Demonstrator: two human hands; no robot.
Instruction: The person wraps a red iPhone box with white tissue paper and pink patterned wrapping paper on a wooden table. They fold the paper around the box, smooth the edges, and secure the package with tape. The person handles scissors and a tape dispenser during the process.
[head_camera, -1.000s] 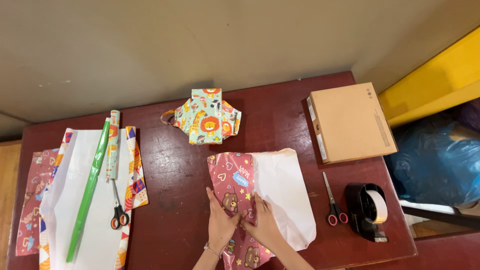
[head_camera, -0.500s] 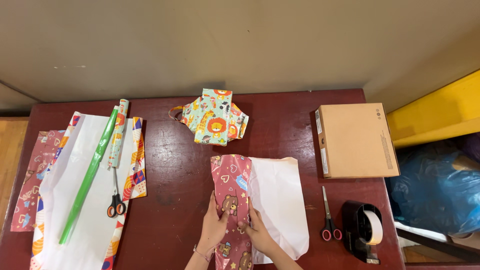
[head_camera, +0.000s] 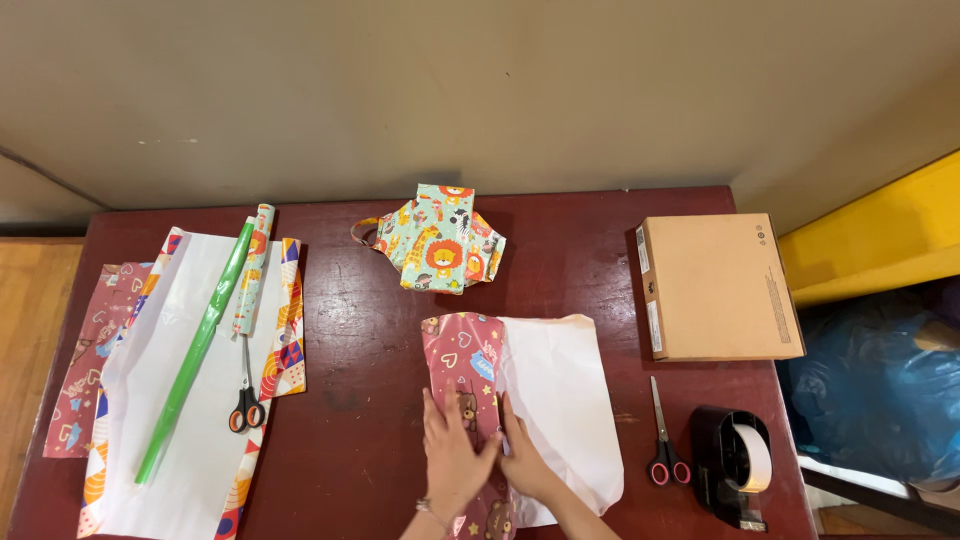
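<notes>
Dark red table (head_camera: 360, 400) is carrying, at its left edge, sheets of patterned wrapping paper (head_camera: 170, 400) with a green roll (head_camera: 195, 350) and orange-handled scissors (head_camera: 245, 405) lying on them. Near the front edge, the left hand (head_camera: 455, 455) and right hand (head_camera: 522, 462) are pressing flat, side by side, on a pink heart-print wrapped parcel (head_camera: 462, 360). Red-handled scissors (head_camera: 665, 455) and a black tape dispenser (head_camera: 735, 465) are sitting at the front right corner, a cardboard box (head_camera: 715, 285) behind them

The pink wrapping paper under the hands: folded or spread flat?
Folded: the pink wrapping paper has a printed flap turned over its white underside, pressed by both hands.
</notes>
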